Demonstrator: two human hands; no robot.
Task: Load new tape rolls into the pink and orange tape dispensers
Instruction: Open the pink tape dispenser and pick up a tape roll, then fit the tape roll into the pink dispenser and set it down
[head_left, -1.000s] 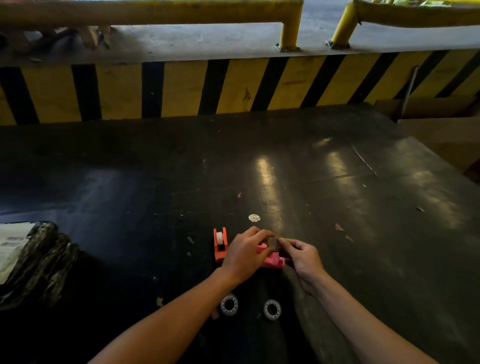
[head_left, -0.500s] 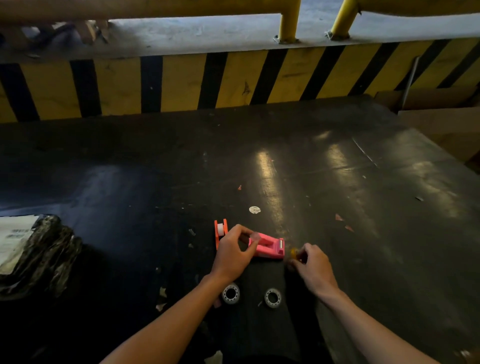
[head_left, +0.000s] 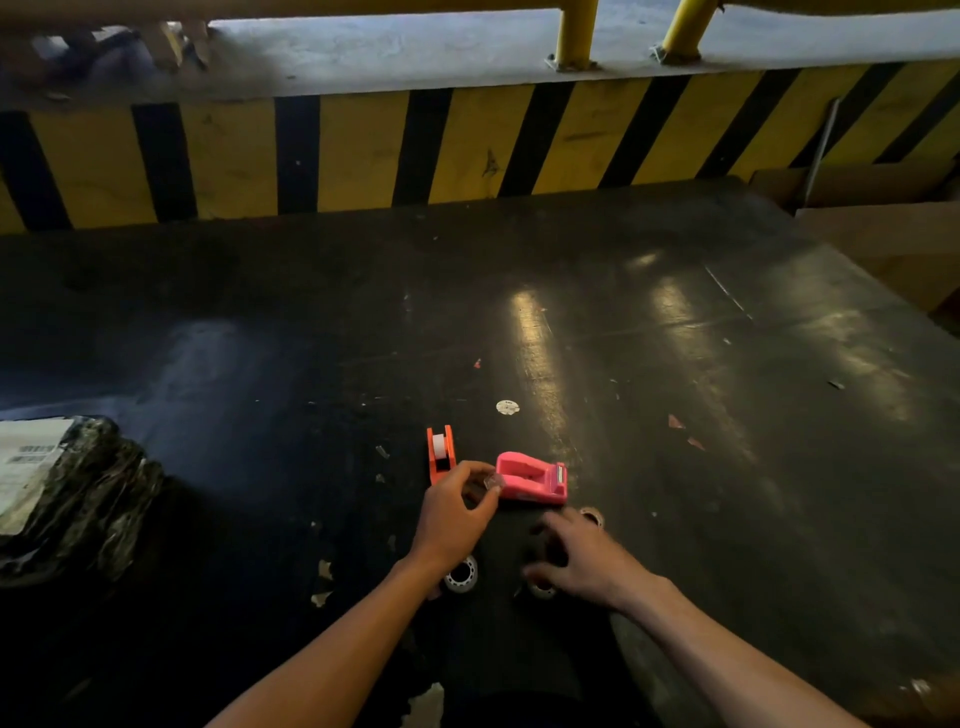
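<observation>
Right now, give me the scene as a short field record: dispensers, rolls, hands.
surface: dark table, littered with small scraps
pink dispenser: on the table, roll bay looks empty
orange dispenser: beside the pink one, a white roll seated in it
loose tape rolls: one by the left wrist, one partly under the right hand
left hand: pinching a small clear piece at the pink dispenser's near end
right hand: open, fingers spread, over the second roll
small ring: just past the right hand, identity unclear
</observation>
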